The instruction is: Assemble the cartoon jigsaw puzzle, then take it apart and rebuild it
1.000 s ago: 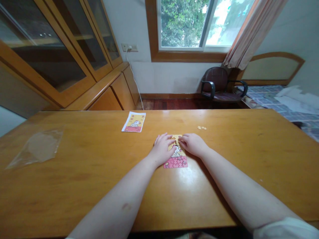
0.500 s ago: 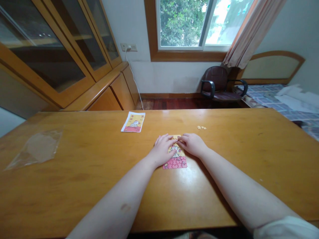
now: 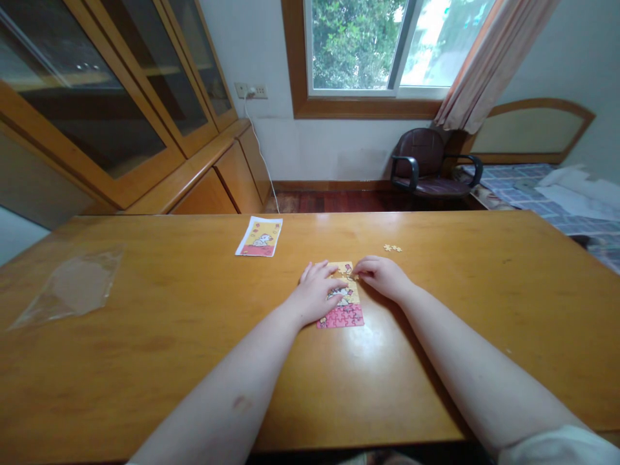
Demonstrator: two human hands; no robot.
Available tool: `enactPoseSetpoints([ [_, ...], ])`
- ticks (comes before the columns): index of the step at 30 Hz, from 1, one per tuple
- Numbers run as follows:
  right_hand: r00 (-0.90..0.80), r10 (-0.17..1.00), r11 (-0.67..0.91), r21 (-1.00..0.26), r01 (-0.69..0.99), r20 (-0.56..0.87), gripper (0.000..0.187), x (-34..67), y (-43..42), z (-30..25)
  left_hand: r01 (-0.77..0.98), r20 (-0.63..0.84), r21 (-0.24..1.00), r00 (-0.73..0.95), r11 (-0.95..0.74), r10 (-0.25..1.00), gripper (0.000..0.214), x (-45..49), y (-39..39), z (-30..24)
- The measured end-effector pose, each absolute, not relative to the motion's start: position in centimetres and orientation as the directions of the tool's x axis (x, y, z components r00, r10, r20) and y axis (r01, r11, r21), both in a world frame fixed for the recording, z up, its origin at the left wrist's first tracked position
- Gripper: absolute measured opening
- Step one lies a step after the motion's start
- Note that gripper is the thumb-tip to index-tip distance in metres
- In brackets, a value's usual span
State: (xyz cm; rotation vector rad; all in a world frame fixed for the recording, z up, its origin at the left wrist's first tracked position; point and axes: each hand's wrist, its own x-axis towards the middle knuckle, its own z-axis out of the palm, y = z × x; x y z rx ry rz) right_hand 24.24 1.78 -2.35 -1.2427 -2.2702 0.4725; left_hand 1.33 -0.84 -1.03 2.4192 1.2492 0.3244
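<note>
A small jigsaw puzzle (image 3: 343, 316), yellow above and pink below with a white animal, lies flat on the table in front of me. My left hand (image 3: 317, 292) rests over its left side, fingers spread, hiding part of it. At the upper right edge, my right hand (image 3: 380, 276) has thumb and fingertips pinched on a small yellow puzzle piece (image 3: 356, 277). A gap shows in the upper yellow part between the hands. Several loose puzzle pieces (image 3: 392, 248) lie beyond my right hand.
A printed picture card (image 3: 260, 237) of the same design lies at the back left of the wooden table (image 3: 184, 290). Far left is a clear plastic bag (image 3: 77, 284). Past the table stand a dark armchair (image 3: 421, 155) and a glass-door cabinet (image 3: 194, 148).
My right hand has drawn slightly right, away from my left fingers, uncovering more of the puzzle's upper right. My left hand stays on the puzzle, its fingers slightly shifted.
</note>
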Motion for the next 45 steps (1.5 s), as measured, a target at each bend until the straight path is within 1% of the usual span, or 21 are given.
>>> enactPoseSetpoints([
  [2,-0.434,0.863,0.503,-0.504,0.702,0.258,0.020,24.3,1.7,-2.2,0.723,0.031,0.442,0.579,-0.531,0.814,0.029,1.3,-0.8,-1.0],
  [5,-0.384,0.893,0.449,-0.450,0.772,0.232,0.015,24.1,1.2,-1.3,0.722,0.046,0.431,0.581,-0.541,0.813,0.030,1.2,-0.8,-1.0],
  [8,-0.396,0.901,0.433,-0.387,0.814,0.177,0.017,24.1,0.7,-0.5,0.725,0.045,0.434,0.575,-0.534,0.817,0.029,1.2,-0.8,-0.9],
  [11,-0.437,0.892,0.445,-0.379,0.812,0.112,0.017,24.3,0.8,-0.4,0.723,0.043,0.446,0.571,-0.527,0.820,0.029,1.2,-0.7,-1.0],
  [13,-0.444,0.891,0.443,-0.387,0.808,0.093,0.016,24.4,0.9,-0.8,0.725,0.038,0.448,0.568,-0.522,0.822,0.029,1.2,-0.7,-1.0],
  [18,-0.429,0.895,0.441,-0.372,0.817,0.118,0.015,24.1,1.2,-1.3,0.733,0.023,0.448,0.563,-0.512,0.826,0.029,1.2,-0.7,-1.0],
  [22,-0.430,0.893,0.450,-0.325,0.832,0.137,0.016,24.0,1.1,-1.1,0.742,0.018,0.428,0.564,-0.516,0.826,0.030,1.2,-0.7,-1.1],
  [24,-0.424,0.890,0.456,-0.288,0.842,0.168,0.018,24.1,1.0,-1.0,0.744,0.015,0.421,0.566,-0.518,0.824,0.030,1.2,-0.7,-1.1],
  [29,-0.421,0.856,0.490,-0.212,0.845,0.300,0.025,23.2,0.9,-1.1,0.743,0.018,0.427,0.562,-0.515,0.827,0.030,1.2,-0.7,-1.1],
  [32,-0.453,0.842,0.515,-0.187,0.836,0.294,0.026,22.1,0.7,-1.2,0.740,0.022,0.424,0.568,-0.522,0.823,0.029,1.2,-0.7,-1.1],
  [34,-0.492,0.836,0.538,-0.191,0.821,0.241,0.026,21.7,0.6,-1.2,0.738,0.028,0.423,0.569,-0.526,0.822,0.030,1.1,-0.7,-1.1],
  [37,-0.532,0.828,0.561,-0.236,0.794,0.177,0.027,21.9,0.4,-1.0,0.735,0.033,0.428,0.568,-0.525,0.822,0.030,1.1,-0.7,-1.0],
  [45,-0.513,0.846,0.534,-0.270,0.802,0.147,0.032,24.0,0.6,-0.4,0.742,0.060,0.430,0.545,-0.514,0.836,0.027,1.0,-0.7,-0.9],
])
